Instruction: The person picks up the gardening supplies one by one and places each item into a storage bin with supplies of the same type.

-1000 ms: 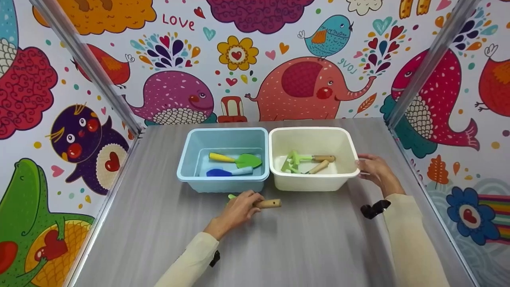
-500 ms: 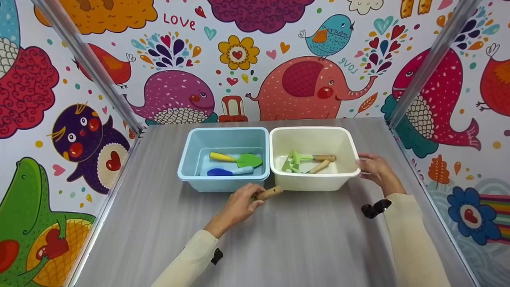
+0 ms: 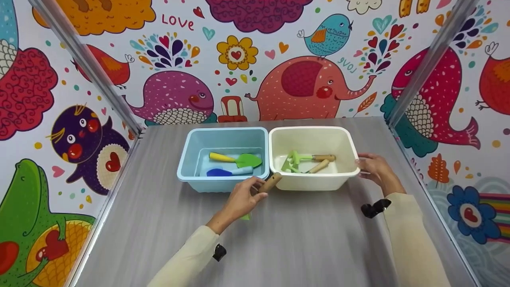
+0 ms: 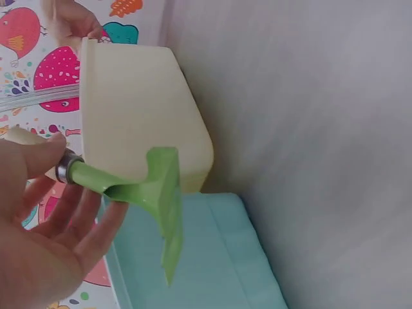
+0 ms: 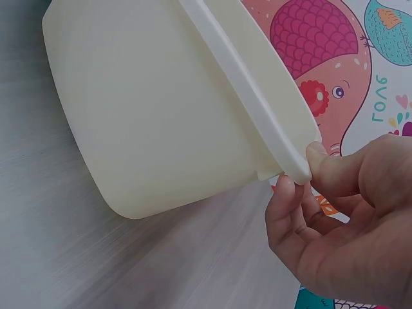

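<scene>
My left hand (image 3: 244,198) grips a small garden hoe (image 4: 138,190) by its wooden handle, in front of the two bins. The hoe's green metal head points down and is mostly behind the hand in the head view; the left wrist view shows it whole. My right hand (image 5: 351,212) pinches the rim corner of the cream bin (image 3: 312,182) between thumb and fingers. Inside that bin lie green-headed garden tools (image 3: 295,158) with wooden handles. The light-blue bin (image 3: 223,185) beside it holds a green trowel (image 3: 249,160) with a yellow handle and a blue toy shovel (image 3: 219,172).
Both bins stand side by side on the grey table (image 3: 303,239), toward its back edge. Printed cartoon walls (image 3: 235,91) rise behind and along both sides, with metal posts (image 3: 430,59) at the corners.
My left hand has lifted the hoe from the table and tilted it, so the handle end points up near the bins' rims. My right hand stays on the cream bin's rim.
</scene>
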`<state>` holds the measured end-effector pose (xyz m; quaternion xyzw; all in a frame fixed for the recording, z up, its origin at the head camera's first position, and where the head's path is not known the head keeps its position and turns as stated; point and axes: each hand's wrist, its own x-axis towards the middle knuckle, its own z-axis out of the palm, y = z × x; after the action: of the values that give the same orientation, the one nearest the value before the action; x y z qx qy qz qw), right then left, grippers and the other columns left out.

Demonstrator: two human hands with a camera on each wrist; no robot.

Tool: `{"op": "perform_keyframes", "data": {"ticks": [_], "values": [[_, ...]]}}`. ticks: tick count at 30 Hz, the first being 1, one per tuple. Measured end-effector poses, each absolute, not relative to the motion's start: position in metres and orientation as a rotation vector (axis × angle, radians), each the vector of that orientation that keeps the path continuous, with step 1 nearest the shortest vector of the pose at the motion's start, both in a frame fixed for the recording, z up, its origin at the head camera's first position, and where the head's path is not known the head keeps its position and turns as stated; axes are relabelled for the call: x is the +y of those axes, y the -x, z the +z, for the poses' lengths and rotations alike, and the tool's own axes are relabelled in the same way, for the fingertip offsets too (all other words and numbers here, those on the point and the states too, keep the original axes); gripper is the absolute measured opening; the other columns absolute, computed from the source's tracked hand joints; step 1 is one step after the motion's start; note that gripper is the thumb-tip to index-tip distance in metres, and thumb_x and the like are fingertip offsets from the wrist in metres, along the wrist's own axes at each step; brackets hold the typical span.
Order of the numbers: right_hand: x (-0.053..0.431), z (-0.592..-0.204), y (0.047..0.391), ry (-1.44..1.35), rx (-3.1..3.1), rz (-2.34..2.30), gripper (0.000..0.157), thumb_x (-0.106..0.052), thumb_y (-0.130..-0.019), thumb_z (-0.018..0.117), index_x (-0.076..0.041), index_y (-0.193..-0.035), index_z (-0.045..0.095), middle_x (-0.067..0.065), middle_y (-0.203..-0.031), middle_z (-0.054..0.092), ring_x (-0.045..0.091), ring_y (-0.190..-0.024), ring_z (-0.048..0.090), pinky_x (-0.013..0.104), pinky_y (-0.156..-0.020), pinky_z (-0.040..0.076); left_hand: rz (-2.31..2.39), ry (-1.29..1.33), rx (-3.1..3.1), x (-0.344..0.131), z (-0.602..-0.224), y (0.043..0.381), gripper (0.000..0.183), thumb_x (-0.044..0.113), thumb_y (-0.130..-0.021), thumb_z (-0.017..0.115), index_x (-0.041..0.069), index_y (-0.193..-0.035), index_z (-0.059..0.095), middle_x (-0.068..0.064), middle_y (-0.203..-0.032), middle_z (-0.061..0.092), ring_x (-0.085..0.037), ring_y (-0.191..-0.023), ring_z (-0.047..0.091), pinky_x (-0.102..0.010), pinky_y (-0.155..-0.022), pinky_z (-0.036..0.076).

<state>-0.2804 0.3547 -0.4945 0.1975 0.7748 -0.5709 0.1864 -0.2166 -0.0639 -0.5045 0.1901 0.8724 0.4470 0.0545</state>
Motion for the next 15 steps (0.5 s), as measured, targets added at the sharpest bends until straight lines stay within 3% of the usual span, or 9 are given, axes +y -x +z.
{"op": "perform_keyframes", "data": {"ticks": [15], "values": [[0.356, -0.494, 0.278, -0.512, 2.195, -1.63, 0.063, -0.017, -0.102, 0.054, 0.0, -0.156, 0.026, 0.026, -0.156, 0.037, 0.003, -0.087, 0.059, 0.019, -0.078, 0.054, 1.577, -0.384, 2.489, -0.051, -0.487, 0.221, 0.033, 0.019, -0.09, 0.075, 0.006, -0.118, 0.065, -0.013, -0.112, 0.07, -0.021, -0.094, 0.068, -0.038, -0.084, 0.059]]}}
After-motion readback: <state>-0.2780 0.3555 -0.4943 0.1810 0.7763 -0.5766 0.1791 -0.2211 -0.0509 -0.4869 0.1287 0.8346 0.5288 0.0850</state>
